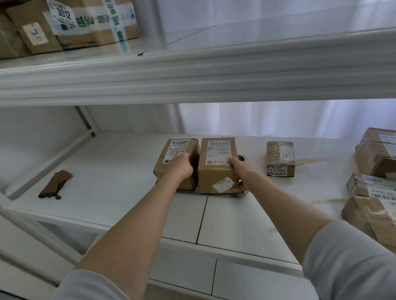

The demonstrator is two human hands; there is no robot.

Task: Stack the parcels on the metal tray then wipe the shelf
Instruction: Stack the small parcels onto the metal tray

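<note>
Both hands are on the two parcels that stand side by side, sides touching, on the metal tray (215,195) at the middle of the lower shelf (124,169). My left hand (180,166) grips the left parcel (192,149) with its fingers curled over the top near edge. My right hand (241,171) holds the right parcel (216,173), fingers hooked over the top and thumb low on the near right corner. Each parcel's long axis runs near to far. Only slivers of the tray's rim show, at the near edge and behind the right parcel. I judge the base layer to be set, with stacking not yet finished. The relation that governs the next reach: every loose parcel lies to the right of the tray. The small taped parcel (280,158) sits apart from the tray on that side, long axis also near to far, and a cluster of larger parcels (381,151) lies farther right. The right hand is therefore the nearer one. The brown cloth (55,184) lies well to the left, nearer the left hand. Brown smears (313,161) mark the shelf between the right-hand parcels and await wiping.
</note>
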